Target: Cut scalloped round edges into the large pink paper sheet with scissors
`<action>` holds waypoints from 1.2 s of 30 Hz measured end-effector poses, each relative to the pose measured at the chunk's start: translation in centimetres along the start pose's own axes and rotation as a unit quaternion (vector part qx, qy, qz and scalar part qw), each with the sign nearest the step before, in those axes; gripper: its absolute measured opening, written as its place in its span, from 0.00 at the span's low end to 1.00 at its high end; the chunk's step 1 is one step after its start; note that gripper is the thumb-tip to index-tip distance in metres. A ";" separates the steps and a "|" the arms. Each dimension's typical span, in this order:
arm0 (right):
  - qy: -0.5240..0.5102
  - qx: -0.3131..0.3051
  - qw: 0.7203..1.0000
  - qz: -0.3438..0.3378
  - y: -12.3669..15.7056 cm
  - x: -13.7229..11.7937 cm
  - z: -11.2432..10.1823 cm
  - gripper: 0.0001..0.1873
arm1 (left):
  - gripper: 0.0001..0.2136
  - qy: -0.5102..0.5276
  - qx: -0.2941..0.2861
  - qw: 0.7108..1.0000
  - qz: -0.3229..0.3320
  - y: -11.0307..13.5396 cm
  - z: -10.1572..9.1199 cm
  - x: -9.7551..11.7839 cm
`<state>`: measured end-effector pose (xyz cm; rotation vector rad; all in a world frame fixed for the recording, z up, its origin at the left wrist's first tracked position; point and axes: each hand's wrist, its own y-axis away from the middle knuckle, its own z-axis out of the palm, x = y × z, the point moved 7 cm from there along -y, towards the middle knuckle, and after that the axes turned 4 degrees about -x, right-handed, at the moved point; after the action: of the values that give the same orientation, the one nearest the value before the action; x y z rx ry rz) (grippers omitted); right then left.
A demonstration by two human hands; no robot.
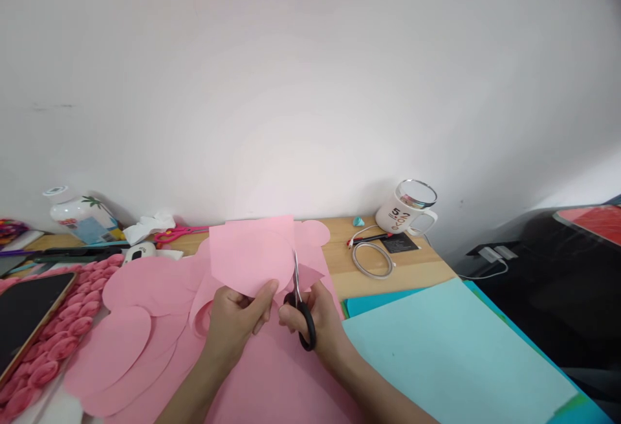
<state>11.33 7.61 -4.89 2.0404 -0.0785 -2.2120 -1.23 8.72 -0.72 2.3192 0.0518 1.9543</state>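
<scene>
My left hand [236, 322] pinches the lower edge of a pink paper sheet [252, 254] and holds it upright above the table. My right hand [317, 317] grips black-handled scissors [301, 311], fingers through the loops. The blades point up and sit in the paper's right side, beside a rounded cut edge. More pink paper cut-outs [140, 320] with curved outlines lie flat under and to the left of both hands.
Light blue and teal paper sheets [446, 353] cover the table at the right. A white mug [405, 212], a coiled white cable [372, 259] and a small black card sit at the back right. At the left lie a dark tablet [24, 317], pink paper roses [68, 323], pink scissors [177, 234] and a bottle [82, 217].
</scene>
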 end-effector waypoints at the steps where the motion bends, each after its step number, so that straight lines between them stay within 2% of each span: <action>1: 0.008 -0.001 1.000 0.003 0.0 -0.1 0.0 0.19 | 0.22 -0.003 -0.002 1.000 0.003 0.0 0.0 0.0; 7: 0.019 0.025 0.999 0.019 0.3 -0.5 -0.3 0.16 | 0.23 0.000 -0.006 1.000 0.013 0.0 -0.1 0.2; 11: -0.001 -0.017 1.000 0.005 0.2 -0.5 0.4 0.16 | 0.22 0.008 -0.006 1.000 0.012 0.1 0.1 0.3; 16: -0.045 -0.014 0.999 -0.001 0.0 -0.1 0.4 0.22 | 0.21 0.018 0.035 0.999 0.012 0.4 0.2 0.7; 18: -0.079 -0.029 0.996 -0.010 0.0 -0.5 0.5 0.25 | 0.19 0.022 0.056 0.998 0.006 0.5 0.1 0.8; 22: -0.103 -0.058 0.993 -0.006 0.0 -1.2 0.6 0.35 | 0.18 0.002 0.060 0.998 -0.005 0.5 -0.1 0.8; 36: -0.057 -0.041 0.997 -0.011 -0.4 -0.5 0.2 0.31 | 0.19 -0.026 0.045 0.999 -0.010 0.0 -0.4 0.1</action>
<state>11.10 8.04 -4.45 1.8811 0.0221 -2.3034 -1.56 8.78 -0.56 2.4137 0.1618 1.9203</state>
